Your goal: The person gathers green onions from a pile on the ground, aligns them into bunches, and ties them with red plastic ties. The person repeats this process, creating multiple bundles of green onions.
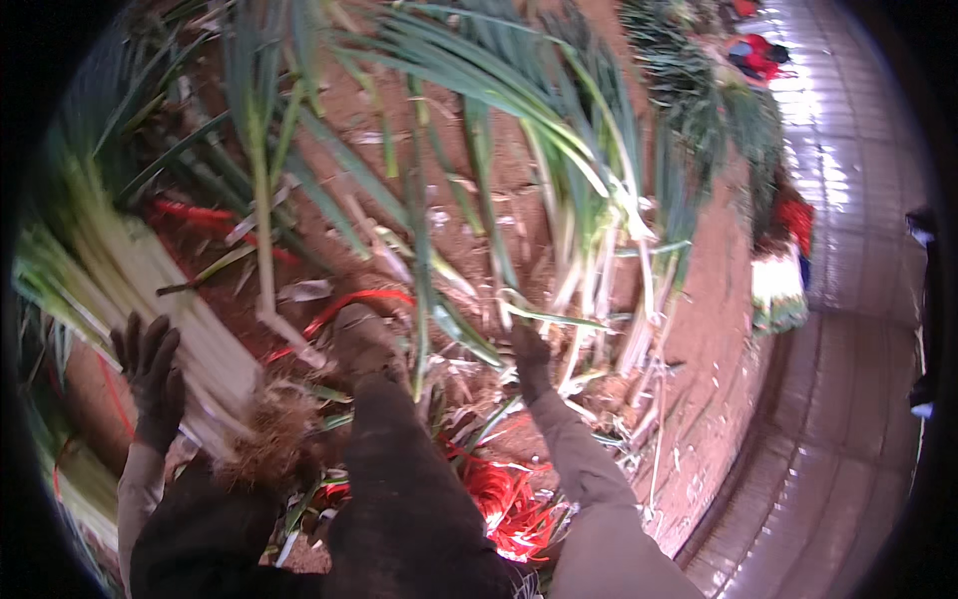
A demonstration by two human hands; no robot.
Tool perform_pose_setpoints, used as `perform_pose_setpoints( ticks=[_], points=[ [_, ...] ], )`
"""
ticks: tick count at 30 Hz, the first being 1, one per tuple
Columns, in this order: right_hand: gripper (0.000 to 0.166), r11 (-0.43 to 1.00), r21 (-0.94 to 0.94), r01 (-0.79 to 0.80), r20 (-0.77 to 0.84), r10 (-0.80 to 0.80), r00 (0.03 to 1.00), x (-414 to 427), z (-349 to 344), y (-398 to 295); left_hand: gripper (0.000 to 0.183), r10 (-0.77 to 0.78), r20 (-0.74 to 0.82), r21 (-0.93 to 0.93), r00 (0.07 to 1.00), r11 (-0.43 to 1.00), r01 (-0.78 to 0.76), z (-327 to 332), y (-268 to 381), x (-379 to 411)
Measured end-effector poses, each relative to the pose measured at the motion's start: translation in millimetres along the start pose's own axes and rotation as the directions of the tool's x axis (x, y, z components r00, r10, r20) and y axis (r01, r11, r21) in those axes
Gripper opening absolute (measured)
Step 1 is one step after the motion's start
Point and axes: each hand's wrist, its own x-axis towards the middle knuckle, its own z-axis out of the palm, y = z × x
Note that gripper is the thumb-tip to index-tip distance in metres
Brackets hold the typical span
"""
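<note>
My gloved left hand (152, 374), fingers spread, lies against the near side of a thick bundle of leeks (187, 322) with brown roots (269, 430) towards my legs. My gloved right hand (530, 352) reaches down among loose leeks; a leek stalk (490, 202) rises from beside its fingers, and whether they grip it is unclear. Just right of it stands a loose group of leeks (591, 284) with white stems and roots low. A single leek (263, 224) with a bent stem lies between the bundle and my shoe (367, 337).
Red plastic twine (513, 502) is heaped between my leg and right arm; a red strap (359, 299) passes by my shoe. More bundled leeks (82, 479) lie at the lower left. Farther off are a person in red (760, 56), a leek pile (681, 97) and plastic sheeting (846, 374).
</note>
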Motion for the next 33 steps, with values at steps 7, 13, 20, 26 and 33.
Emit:
perform_pose_setpoints(
  ticks=[7,13,20,26,33],
  points=[
    [0.03,0.95,0.242,-0.197,0.145,0.165,0.976,-11,8,-32,0.05,-0.028,0.194,-0.093,0.981,0.995,0.047,-30,-1,11],
    [0.019,0.942,0.274,-0.195,0.319,0.103,0.942,-30,33,-41,0.06,-0.08,0.135,-0.205,0.988,0.973,0.107,-36,7,11],
    [0.023,0.929,0.206,-0.307,0.413,0.202,0.888,-50,52,-26,0.061,-0.137,0.001,-0.211,0.991,0.968,0.134,-28,6,-2],
    [0.025,0.978,0.052,-0.2,0.398,0.163,0.903,-55,51,1,0.068,-0.316,-0.266,-0.236,0.911,0.937,0.256,-27,4,-6],
    [0.02,0.278,0.387,-0.879,0.777,0.415,0.474,-41,39,50,0.06,-0.597,-0.375,-0.304,0.709,0.802,0.514,-57,-27,-7]
  ],
)
